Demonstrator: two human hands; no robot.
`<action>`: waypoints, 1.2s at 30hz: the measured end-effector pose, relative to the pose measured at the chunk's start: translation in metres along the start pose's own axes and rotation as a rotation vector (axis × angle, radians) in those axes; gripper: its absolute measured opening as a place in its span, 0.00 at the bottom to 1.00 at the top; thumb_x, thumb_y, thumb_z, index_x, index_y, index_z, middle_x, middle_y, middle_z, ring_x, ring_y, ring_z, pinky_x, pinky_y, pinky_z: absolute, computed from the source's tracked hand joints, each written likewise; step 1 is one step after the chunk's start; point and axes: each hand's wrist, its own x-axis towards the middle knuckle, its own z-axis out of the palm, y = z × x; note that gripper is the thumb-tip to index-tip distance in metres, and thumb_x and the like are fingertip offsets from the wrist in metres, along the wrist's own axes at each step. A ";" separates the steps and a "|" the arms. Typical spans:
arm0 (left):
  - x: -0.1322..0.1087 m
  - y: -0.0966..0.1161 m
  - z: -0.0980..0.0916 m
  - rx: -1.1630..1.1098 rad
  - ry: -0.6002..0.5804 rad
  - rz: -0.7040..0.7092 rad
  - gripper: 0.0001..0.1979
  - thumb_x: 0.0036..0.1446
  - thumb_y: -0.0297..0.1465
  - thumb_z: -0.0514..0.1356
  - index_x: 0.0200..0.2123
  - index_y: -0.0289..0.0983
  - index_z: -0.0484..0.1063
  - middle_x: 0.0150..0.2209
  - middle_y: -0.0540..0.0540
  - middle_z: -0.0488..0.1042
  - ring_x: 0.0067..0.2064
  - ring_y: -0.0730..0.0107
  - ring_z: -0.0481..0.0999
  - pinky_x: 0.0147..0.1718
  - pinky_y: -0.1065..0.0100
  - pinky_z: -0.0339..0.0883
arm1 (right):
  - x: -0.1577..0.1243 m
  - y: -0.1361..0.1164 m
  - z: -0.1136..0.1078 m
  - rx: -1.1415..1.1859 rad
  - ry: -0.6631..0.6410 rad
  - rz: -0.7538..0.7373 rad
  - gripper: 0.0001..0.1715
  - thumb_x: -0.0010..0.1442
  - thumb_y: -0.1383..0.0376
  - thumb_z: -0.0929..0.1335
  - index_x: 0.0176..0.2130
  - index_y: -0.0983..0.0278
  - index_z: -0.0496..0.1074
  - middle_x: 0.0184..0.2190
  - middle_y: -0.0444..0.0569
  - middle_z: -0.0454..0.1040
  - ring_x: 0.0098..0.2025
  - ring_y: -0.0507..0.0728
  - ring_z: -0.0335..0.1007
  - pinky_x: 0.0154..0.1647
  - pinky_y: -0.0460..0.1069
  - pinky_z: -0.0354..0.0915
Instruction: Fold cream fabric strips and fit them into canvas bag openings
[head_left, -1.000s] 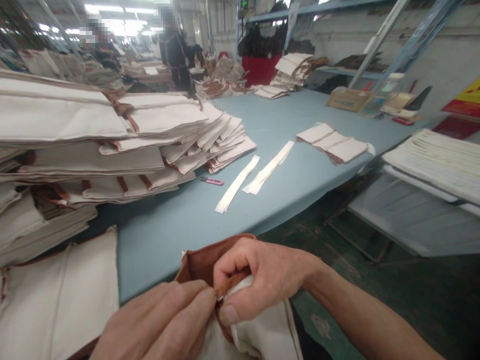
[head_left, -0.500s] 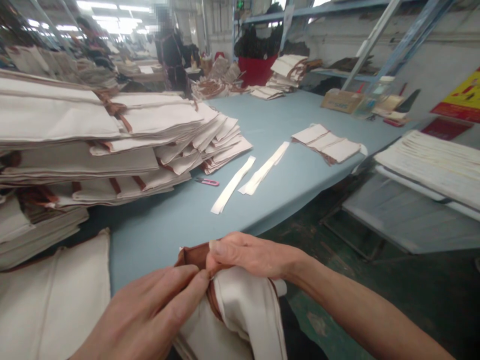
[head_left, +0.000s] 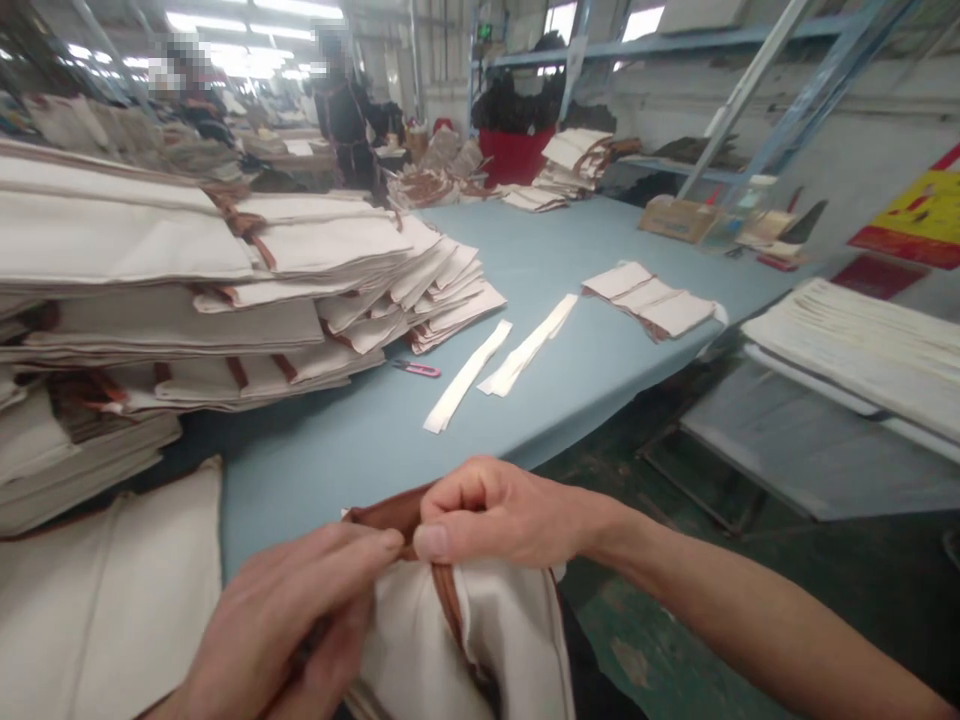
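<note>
A cream canvas bag (head_left: 495, 640) with a brown trim hangs off the near edge of the light blue table (head_left: 570, 390). My right hand (head_left: 495, 515) is closed in a fist on the brown trim at the bag's top edge. My left hand (head_left: 300, 620) pinches the same trim from the left, fingers pressed together against the cloth. The two hands almost touch at the fingertips. The lower part of the bag runs out of view.
A tall pile of cream bags (head_left: 187, 290) fills the table's left side. Two cream fabric strips (head_left: 487, 365), a pink cutter (head_left: 416, 369) and a small stack of pieces (head_left: 652, 300) lie mid-table. A rack with cream sheets (head_left: 862, 350) stands right. People work far back.
My right hand has curled from flat fingers into a fist on the brown trim. My left hand has slid lower along the bag's edge, and more cream cloth now shows below.
</note>
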 end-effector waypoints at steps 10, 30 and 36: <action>0.033 0.030 -0.024 0.022 -0.230 0.064 0.13 0.80 0.34 0.47 0.45 0.45 0.71 0.36 0.56 0.78 0.36 0.75 0.79 0.41 0.75 0.68 | -0.009 -0.011 0.022 -0.772 0.147 -0.338 0.16 0.57 0.74 0.68 0.23 0.63 0.60 0.19 0.34 0.54 0.20 0.44 0.50 0.22 0.43 0.46; 0.040 0.024 0.017 -0.874 -0.218 -0.409 0.32 0.66 0.56 0.61 0.23 0.40 0.54 0.22 0.57 0.52 0.24 0.75 0.51 0.22 0.72 0.48 | 0.000 0.025 0.040 -0.302 0.304 -0.460 0.31 0.73 0.50 0.66 0.24 0.63 0.62 0.19 0.38 0.58 0.20 0.46 0.51 0.21 0.43 0.50; 0.041 0.016 0.036 -0.857 -0.023 -0.346 0.34 0.65 0.60 0.59 0.22 0.40 0.54 0.21 0.56 0.55 0.24 0.75 0.54 0.24 0.70 0.50 | 0.006 0.025 0.042 -0.358 0.417 -0.460 0.30 0.75 0.49 0.63 0.25 0.61 0.58 0.19 0.37 0.54 0.20 0.48 0.51 0.22 0.45 0.50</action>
